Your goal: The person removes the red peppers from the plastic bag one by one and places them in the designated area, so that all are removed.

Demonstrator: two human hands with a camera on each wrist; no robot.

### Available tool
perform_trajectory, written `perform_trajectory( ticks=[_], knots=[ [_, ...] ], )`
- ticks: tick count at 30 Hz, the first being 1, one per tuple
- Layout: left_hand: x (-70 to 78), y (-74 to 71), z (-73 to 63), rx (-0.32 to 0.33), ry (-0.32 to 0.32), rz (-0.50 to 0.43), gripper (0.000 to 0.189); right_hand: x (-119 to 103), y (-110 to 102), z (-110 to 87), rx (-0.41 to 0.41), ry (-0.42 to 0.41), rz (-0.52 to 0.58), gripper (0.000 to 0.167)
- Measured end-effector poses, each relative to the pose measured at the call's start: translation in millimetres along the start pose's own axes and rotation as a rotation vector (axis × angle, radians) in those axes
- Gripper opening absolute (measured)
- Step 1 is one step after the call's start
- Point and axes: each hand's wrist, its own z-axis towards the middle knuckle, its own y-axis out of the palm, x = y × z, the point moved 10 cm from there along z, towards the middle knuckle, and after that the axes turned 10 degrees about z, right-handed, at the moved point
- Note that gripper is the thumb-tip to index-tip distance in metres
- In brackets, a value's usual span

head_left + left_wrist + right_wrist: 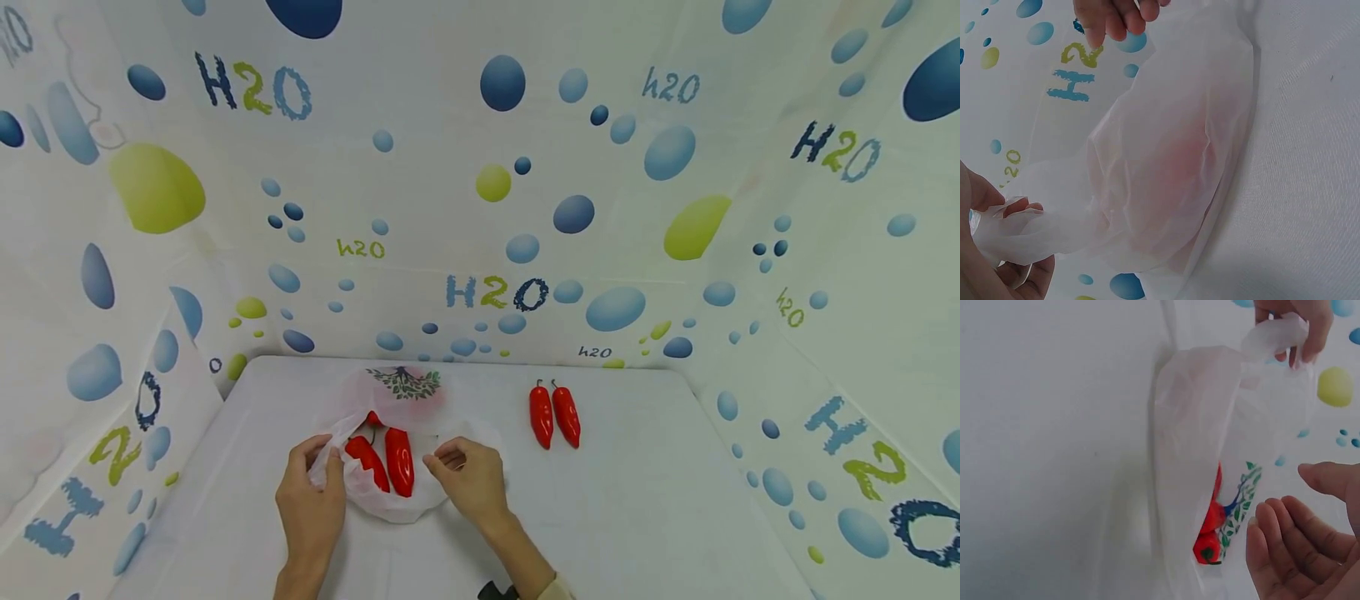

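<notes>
A thin white plastic bag (405,510) with a green leafy print lies on the table, its mouth spread toward me. Inside, long red peppers (400,462) show through the opening, one partly covered by the film. My left hand (311,500) grips the bag's left handle, which bunches between thumb and fingers in the left wrist view. At the bag's right side is my right hand (472,483). The right wrist view shows that hand's fingers (1304,550) loosely bent, thumb apart, nothing held, beside the bag's opening and the red peppers (1211,519).
Two more red peppers, one left (541,415) and one right (566,415), lie side by side on the white tabletop (637,500), right of the bag. Behind and at both sides rises a white sheet (435,183) printed with blue and green spots and "H2O". A dark object (497,590) shows near my right forearm.
</notes>
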Motion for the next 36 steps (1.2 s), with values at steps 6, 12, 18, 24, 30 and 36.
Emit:
perform_trajectory(
  ticks=[6, 12, 18, 24, 30, 36],
  knots=[
    [-2.6, 0.2, 0.0, 0.003, -0.001, 0.002, 0.026, 7.7, 16.9, -3.1, -0.05, 0.04, -0.023, 0.012],
    [-4.0, 2.2, -0.1, -0.018, -0.018, 0.005, 0.027, 17.8, 31.0, -6.4, -0.094, 0.104, -0.066, 0.015],
    [-3.6, 2.2, -0.2, -0.018, -0.021, 0.011, 0.027, 19.5, 38.6, -6.7, -0.102, 0.114, -0.107, 0.02],
    [-5.4, 4.2, -0.1, -0.03, -0.034, 0.008, 0.027, 24.6, 45.0, -5.7, -0.123, 0.153, -0.148, 0.027],
    [-5.5, 4.8, -0.2, -0.03, -0.034, 0.013, 0.027, 31.4, 51.4, -5.3, -0.136, 0.166, -0.208, 0.035],
    [-7.0, 5.5, -0.8, -0.042, -0.053, 0.022, 0.028, 32.8, 57.4, -5.4, -0.144, 0.175, -0.236, 0.039]
  ],
)
